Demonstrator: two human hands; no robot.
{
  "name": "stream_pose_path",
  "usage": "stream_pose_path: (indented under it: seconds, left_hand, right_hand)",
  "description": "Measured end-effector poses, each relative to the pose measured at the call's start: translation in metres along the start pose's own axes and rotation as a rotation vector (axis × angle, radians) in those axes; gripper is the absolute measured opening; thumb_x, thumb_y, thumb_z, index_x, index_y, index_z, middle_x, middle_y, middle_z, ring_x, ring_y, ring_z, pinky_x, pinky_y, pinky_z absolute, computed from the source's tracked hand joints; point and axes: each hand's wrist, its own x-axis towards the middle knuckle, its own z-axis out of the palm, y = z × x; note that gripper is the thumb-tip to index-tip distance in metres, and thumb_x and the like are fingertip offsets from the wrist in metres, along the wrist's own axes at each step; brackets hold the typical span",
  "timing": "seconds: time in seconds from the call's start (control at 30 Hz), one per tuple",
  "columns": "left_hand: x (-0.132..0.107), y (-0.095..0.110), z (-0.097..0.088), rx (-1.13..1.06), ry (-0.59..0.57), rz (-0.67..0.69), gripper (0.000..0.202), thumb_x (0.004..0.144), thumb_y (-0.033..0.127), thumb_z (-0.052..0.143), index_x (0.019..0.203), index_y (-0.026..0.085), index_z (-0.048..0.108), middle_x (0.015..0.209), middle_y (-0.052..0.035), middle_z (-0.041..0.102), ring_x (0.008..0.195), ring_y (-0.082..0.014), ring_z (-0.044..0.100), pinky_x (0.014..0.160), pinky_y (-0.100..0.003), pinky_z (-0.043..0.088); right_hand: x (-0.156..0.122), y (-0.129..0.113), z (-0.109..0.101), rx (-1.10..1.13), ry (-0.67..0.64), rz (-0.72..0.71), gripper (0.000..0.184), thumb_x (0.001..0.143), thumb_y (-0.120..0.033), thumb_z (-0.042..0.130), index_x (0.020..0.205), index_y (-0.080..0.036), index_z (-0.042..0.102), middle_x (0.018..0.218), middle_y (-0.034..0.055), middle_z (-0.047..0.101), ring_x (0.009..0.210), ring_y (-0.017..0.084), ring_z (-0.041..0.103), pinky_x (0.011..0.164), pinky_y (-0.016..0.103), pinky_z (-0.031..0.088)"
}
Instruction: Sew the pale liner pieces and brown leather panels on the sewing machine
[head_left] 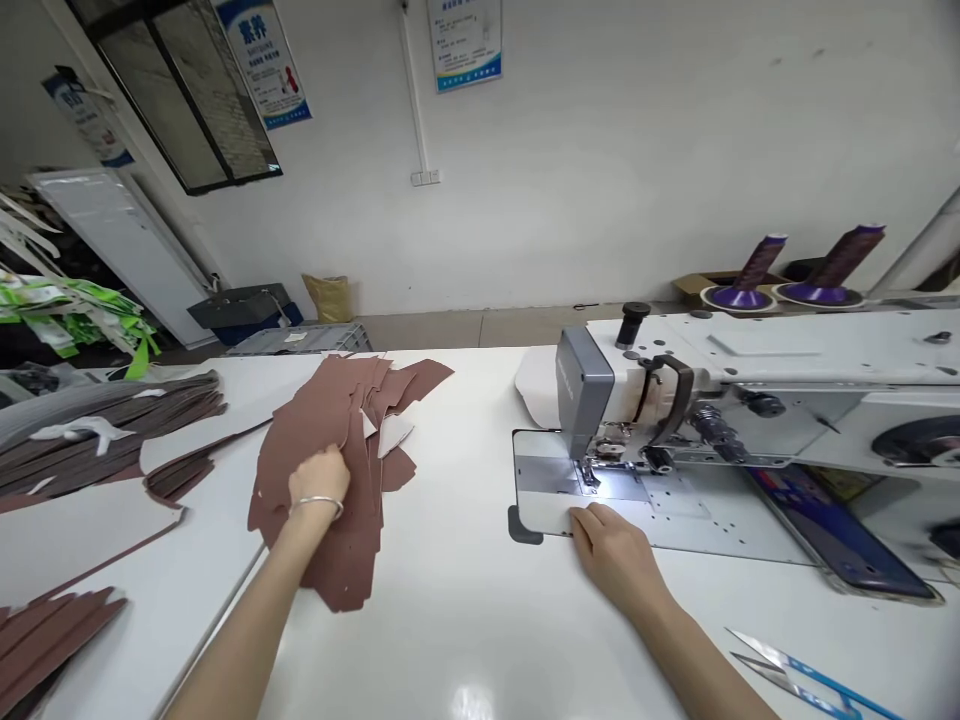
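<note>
Your left hand [320, 480], fingers curled, rests on brown pieces [322, 415] left of the machine [690, 345]. Your right hand [613, 548], fingers bent, rests at the plate [546, 508]. Neither grip can be determined.

Passable across table [450, 580] between brown pieces [311, 415] and sewing machine [720, 345], obstructed at right by phone [847, 540], at near right by scissors [784, 660].

Left hand [321, 480], braceleted, rests on a loose stack of brown fabric pieces [315, 560] on the white table [450, 580]. Right hand [613, 545] lies at the front edge of the sewing machine [675, 350] bed, below the needle area. Scissors [806, 680] and phone [844, 530] lie to the right; two thread cones [761, 265] stand behind.
</note>
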Motion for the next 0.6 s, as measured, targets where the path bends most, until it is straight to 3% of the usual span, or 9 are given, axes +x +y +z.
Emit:
stream_pose_path:
  seconds: [0.07, 0.13, 0.23, 0.3, 0.43, 0.53, 0.6]
  left_hand:
    - [0.020, 0.008, -0.018, -0.059, 0.023, -0.029, 0.026, 0.066, 0.013, 0.048, 0.082, 0.011, 0.068, 0.075, -0.0165, 0.067, 0.089, -0.0341, 0.064, 0.082, -0.053, 0.047]
    - [0.032, 0.019, -0.035, -0.259, 0.080, -0.042, 0.033, 0.071, 0.016, 0.045, 0.096, 0.014, 0.066, 0.077, -0.0101, 0.068, 0.086, -0.0256, 0.065, 0.079, -0.043, 0.052]
    - [0.021, 0.041, -0.044, -1.006, 0.089, -0.105, 0.038, 0.073, 0.013, 0.045, 0.107, 0.018, 0.060, 0.088, -0.0039, 0.070, 0.089, -0.0163, 0.065, 0.083, -0.032, 0.053]
    - [-0.011, 0.058, -0.033, -1.457, -0.031, -0.262, 0.037, 0.070, 0.009, 0.048, 0.103, 0.020, 0.062, 0.090, -0.0024, 0.070, 0.089, -0.0149, 0.065, 0.085, -0.031, 0.052]
    - [-0.111, 0.082, 0.012, -1.586, -0.487, -0.715, 0.035, 0.073, 0.005, 0.051, 0.104, 0.016, 0.062, 0.090, -0.0065, 0.071, 0.093, -0.0197, 0.066, 0.090, -0.036, 0.051]
    - [-0.177, 0.091, 0.038, -1.645, -0.695, -0.808, 0.043, 0.077, 0.010, 0.055, 0.119, 0.018, 0.056, 0.103, -0.0085, 0.069, 0.105, -0.0227, 0.062, 0.097, -0.040, 0.047]
    - [-0.208, 0.095, 0.046, -1.721, -0.831, -0.788, 0.047, 0.078, 0.012, 0.058, 0.124, 0.020, 0.053, 0.110, -0.0095, 0.067, 0.111, -0.0231, 0.059, 0.101, -0.040, 0.043]
  right_hand:
    - [-0.002, 0.001, -0.001, 0.020, 0.004, 0.015, 0.036, 0.093, -0.023, 0.032, 0.080, -0.017, 0.065, 0.064, 0.0027, 0.055, 0.057, 0.014, 0.051, 0.052, 0.025, 0.032]
    - [-0.001, -0.001, -0.003, 0.101, 0.000, 0.039, 0.037, 0.093, -0.026, 0.032, 0.084, -0.016, 0.066, 0.065, 0.0041, 0.057, 0.059, 0.016, 0.053, 0.053, 0.026, 0.034]
    - [0.008, -0.012, -0.011, 0.401, -0.085, 0.155, 0.038, 0.093, -0.036, 0.034, 0.088, -0.018, 0.067, 0.076, 0.0070, 0.065, 0.069, 0.018, 0.059, 0.063, 0.029, 0.043]
    - [0.019, -0.023, -0.019, 0.722, -0.265, 0.298, 0.039, 0.091, -0.045, 0.038, 0.085, -0.019, 0.067, 0.083, 0.0072, 0.068, 0.077, 0.019, 0.062, 0.071, 0.031, 0.047]
    - [0.035, -0.045, -0.026, 1.369, -0.648, 0.583, 0.052, 0.080, -0.062, 0.054, 0.093, -0.013, 0.066, 0.098, 0.0128, 0.068, 0.085, 0.022, 0.065, 0.078, 0.036, 0.051]
    - [0.035, -0.057, -0.026, 1.642, -0.835, 0.719, 0.061, 0.076, -0.066, 0.058, 0.096, -0.008, 0.064, 0.089, 0.0158, 0.069, 0.075, 0.022, 0.067, 0.074, 0.039, 0.053]
    - [0.032, -0.063, -0.028, 1.751, -0.863, 0.749, 0.058, 0.075, -0.062, 0.061, 0.093, -0.007, 0.064, 0.083, 0.0147, 0.069, 0.074, 0.021, 0.067, 0.074, 0.038, 0.053]
